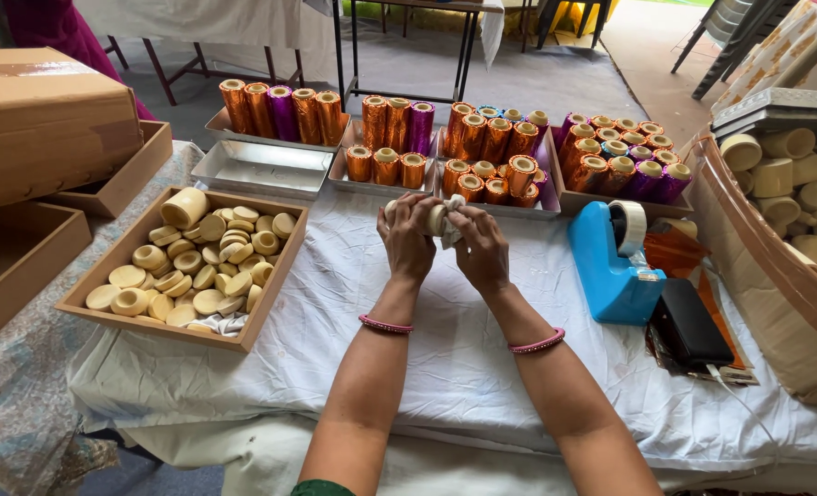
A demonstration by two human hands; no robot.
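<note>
A table under a rumpled white cloth (445, 367) carries everything. On it sit a shallow wooden tray (275, 280), silver metal trays (261, 170), a blue tape dispenser (610, 266) and a flat black case (688, 326).

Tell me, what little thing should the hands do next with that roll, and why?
Probably keep tucking the white wrap around the cream roll. The left hand and right hand both grip it above the white cloth, and a loose bit of white still sticks out at its right end, so the end looks unfinished.
</note>
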